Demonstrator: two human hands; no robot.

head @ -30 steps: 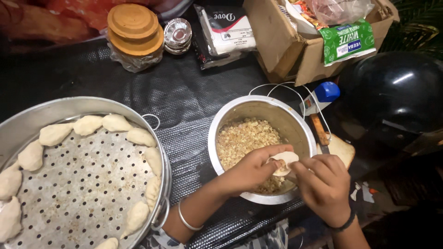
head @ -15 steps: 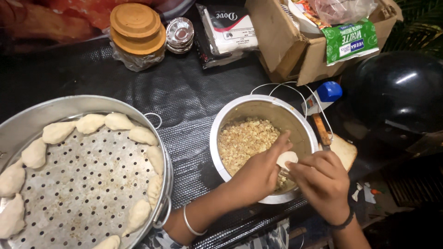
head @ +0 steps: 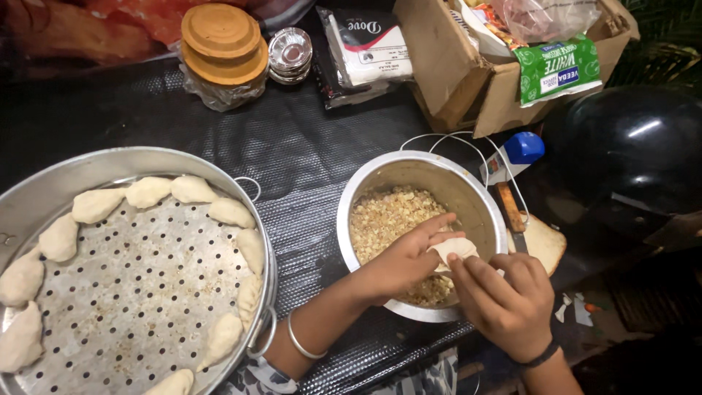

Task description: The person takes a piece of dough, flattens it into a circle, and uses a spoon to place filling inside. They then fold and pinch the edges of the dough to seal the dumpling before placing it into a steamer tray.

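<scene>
My left hand (head: 398, 265) and my right hand (head: 504, 301) both pinch a small white dough wrapper (head: 455, 250) over the near right side of a round steel bowl (head: 380, 175). The bowl holds a crumbly tan filling (head: 384, 219). The left fingers fold the wrapper's top edge; the right fingers close on it from below. A thin bangle circles my left wrist and a dark band my right wrist.
A large perforated steel steamer tray (head: 131, 278) at left carries several shaped dumplings (head: 230, 212) along its rim. Behind stand stacked orange-lidded jars (head: 223, 44), a cardboard box (head: 468, 80) of packets, a blue-capped bottle (head: 515, 153) and a black helmet-like dome (head: 629, 146). A wooden-handled tool (head: 510, 207) lies right of the bowl.
The camera view shifted slightly. My left fingers have moved along the wrapper's edge, folding it further closed, while my right hand keeps its hold over the bowl.
</scene>
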